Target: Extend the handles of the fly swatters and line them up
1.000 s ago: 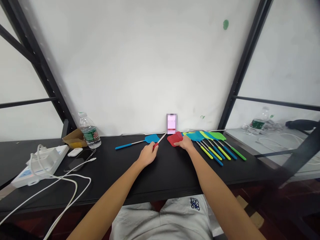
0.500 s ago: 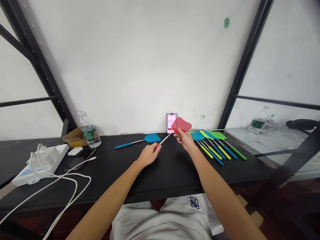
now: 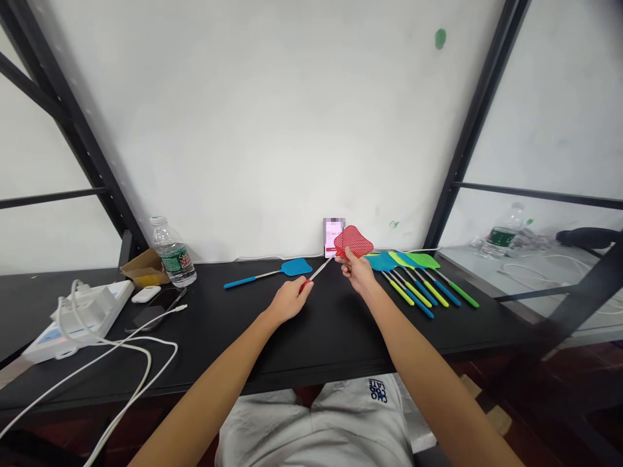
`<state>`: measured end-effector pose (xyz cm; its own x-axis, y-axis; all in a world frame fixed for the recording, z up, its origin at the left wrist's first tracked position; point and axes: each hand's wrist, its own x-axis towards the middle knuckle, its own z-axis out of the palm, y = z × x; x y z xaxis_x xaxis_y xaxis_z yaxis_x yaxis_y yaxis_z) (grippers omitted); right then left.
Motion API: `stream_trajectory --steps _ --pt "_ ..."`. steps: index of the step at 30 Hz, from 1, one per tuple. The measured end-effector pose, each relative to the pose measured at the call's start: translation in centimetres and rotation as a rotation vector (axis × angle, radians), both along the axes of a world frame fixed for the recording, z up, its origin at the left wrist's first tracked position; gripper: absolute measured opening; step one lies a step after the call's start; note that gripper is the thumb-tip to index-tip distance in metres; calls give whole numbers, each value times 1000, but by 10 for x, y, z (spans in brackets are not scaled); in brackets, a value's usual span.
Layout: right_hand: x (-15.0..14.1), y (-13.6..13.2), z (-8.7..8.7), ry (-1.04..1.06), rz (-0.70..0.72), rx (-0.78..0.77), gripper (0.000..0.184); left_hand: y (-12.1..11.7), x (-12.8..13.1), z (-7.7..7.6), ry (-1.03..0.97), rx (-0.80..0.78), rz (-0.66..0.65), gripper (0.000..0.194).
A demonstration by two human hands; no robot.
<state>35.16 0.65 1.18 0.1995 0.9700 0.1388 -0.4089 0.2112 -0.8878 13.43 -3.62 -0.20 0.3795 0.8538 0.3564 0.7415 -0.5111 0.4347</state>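
Both my hands hold a red fly swatter [image 3: 354,241] above the black table, its head up to the right. My left hand [image 3: 288,299] is closed round the red handle, which it mostly hides. At the base of the perforated head, my right hand [image 3: 357,270] grips with thumb and fingers. A thin metal shaft runs between the two hands. On the table left of the swatter lies a blue fly swatter [image 3: 296,266]. To the right, several blue, yellow-green and green fly swatters [image 3: 422,261] lie overlapping, handles toward me.
A lit phone [image 3: 333,235] leans on the wall behind the red swatter. At left stand a water bottle [image 3: 177,256], a cardboard box [image 3: 142,267], a white earphone case [image 3: 145,294], a dark phone [image 3: 158,308] and a power strip [image 3: 109,311] with loose white cables [image 3: 146,353].
Almost nothing differs. The view has shifted very slightly, and both hands keep their hold on the red fly swatter in nearly the same place.
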Motion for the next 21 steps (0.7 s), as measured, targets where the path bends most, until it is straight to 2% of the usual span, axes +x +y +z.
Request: stream_trajectory --steps 11,21 --pt "0 -1 0 28 19 -10 39 0 0 -1 -5 13 -13 40" --pt "5 5 -5 -74 -18 16 35 0 -1 -2 11 11 -2 39"
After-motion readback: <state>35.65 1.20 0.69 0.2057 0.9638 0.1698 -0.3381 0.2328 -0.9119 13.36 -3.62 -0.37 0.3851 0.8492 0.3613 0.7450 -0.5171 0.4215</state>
